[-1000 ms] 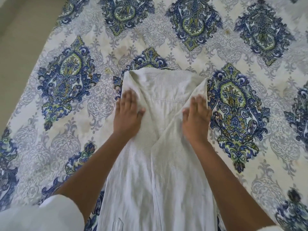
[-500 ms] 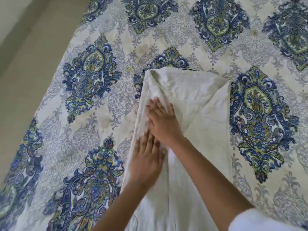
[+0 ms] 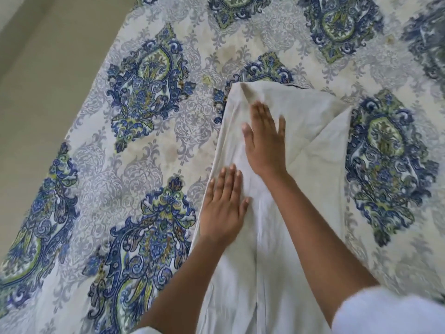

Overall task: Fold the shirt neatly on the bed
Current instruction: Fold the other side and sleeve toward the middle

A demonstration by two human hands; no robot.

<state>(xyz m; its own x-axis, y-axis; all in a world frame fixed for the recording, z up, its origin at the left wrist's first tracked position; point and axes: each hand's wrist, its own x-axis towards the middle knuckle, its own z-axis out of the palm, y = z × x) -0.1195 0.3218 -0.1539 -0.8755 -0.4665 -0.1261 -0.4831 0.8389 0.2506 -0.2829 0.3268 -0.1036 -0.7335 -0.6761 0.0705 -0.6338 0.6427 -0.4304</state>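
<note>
Pressing flat, fingers straight, left hand (image 3: pixel 224 208) and right hand (image 3: pixel 265 138) just beyond it, both on the long-folded off-white fabric shirt (image 3: pixel 325 165), lying on the blue-and-green patterned bedspread (image 3: pixel 154 160), well in from its left edge.

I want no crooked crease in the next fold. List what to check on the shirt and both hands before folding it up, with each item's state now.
1. Left hand flat on the shirt: ok.
2. Right hand flat, fingers straight, higher up the shirt: ok.
3. Both sides folded inward: ok.
4. Cloth smooth at the top left corner: not ok, creases there.
5. Bottom hem straight: cannot tell, out of view.
</note>
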